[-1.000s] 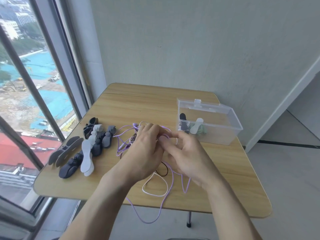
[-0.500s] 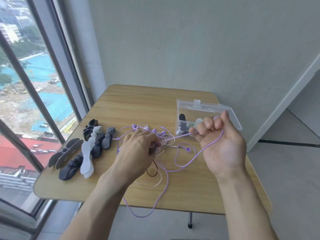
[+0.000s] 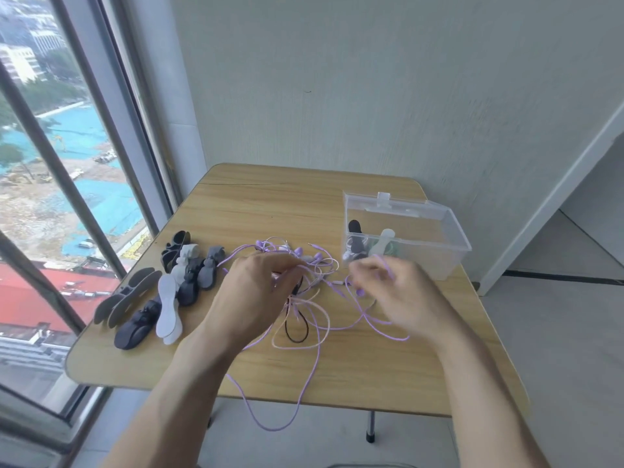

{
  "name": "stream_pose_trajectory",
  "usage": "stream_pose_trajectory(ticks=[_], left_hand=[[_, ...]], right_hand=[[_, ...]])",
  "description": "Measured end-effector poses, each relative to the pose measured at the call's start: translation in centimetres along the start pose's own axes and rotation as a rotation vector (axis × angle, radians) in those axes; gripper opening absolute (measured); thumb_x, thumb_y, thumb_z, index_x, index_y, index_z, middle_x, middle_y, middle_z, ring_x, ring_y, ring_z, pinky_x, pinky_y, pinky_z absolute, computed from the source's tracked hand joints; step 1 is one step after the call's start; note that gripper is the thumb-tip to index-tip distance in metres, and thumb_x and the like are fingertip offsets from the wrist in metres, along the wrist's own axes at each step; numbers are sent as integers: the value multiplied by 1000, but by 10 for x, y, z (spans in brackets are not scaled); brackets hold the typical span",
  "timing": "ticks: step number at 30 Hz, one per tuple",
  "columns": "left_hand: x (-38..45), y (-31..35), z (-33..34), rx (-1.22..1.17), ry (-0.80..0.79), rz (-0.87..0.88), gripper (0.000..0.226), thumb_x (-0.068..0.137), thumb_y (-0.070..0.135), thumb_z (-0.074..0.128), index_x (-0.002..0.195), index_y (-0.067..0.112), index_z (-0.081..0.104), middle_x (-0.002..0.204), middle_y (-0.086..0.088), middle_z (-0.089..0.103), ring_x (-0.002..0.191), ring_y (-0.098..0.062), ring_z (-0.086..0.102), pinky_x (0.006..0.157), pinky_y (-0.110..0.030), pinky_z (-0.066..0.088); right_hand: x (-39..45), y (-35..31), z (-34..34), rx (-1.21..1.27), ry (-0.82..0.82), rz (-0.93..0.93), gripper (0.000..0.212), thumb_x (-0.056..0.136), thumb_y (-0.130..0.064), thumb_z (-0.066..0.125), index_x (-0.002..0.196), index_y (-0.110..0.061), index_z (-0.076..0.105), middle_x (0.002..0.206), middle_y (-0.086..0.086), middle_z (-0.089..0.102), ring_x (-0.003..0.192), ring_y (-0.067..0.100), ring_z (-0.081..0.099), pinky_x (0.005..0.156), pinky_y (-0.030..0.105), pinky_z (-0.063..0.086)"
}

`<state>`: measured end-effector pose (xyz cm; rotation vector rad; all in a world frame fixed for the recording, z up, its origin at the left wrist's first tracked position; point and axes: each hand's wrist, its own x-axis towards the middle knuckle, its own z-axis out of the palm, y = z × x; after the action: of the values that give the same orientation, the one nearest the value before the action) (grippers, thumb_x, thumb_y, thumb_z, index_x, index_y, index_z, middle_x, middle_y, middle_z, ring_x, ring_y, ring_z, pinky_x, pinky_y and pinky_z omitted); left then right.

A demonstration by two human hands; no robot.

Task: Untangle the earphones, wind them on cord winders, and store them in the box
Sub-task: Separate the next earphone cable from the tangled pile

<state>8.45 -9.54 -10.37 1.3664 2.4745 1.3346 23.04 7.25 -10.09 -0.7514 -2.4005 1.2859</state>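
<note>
**Earphones only partly untangled**

While the left hand [image 3: 256, 292] gripped the purple earphone tangle [image 3: 304, 298] on the tabletop [image 3: 270, 204], the blurred right hand [image 3: 388, 288] pinched one strand. Beyond the right hand, the box [image 3: 449, 261] held two wound winders; spare cord winders [image 3: 169, 292] lay unused left of both hands.

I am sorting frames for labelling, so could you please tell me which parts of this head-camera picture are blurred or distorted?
Head view: the right hand is smeared by motion blur, so its grip on the thin purple earphone cord is unclear; the left hand is sharper; the window frame and wall edges bow from wide-angle distortion; the clear plastic storage box is crisp.
</note>
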Motion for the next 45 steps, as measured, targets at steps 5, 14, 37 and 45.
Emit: stream_pose_trajectory(ticks=[5,14,37,45], left_hand=[[1,-2,4,8,-45,46,13,94,19,66,88,21,77,74,18,66,83,13,55,68,-4,37],[4,-16,7,56,-33,139,18,91,39,64,88,31,79,95,16,71,95,1,50,87,-10,35],[4,1,-5,-283,53,-104,26,89,36,53,107,28,70,98,18,73,96,-2,66,86,-25,49],[-3,6,16,12,-253,105,17,89,31,63,75,41,67,78,22,63,85,-3,56,77,-23,40]], right_hand=[[-3,-16,26,156,-209,-55,16,92,-43,68,95,-30,77,70,-9,71,64,20,62,70,35,51],[7,-22,13,738,244,-114,27,92,-29,59,70,-23,72,72,-5,59,63,13,44,59,26,35],[4,-19,-1,637,306,-99,27,106,-19,45,91,-8,65,93,9,75,47,16,39,50,27,37],[1,-49,5,581,60,-335,29,100,-26,48,92,-1,60,98,12,76,56,18,55,60,30,49]])
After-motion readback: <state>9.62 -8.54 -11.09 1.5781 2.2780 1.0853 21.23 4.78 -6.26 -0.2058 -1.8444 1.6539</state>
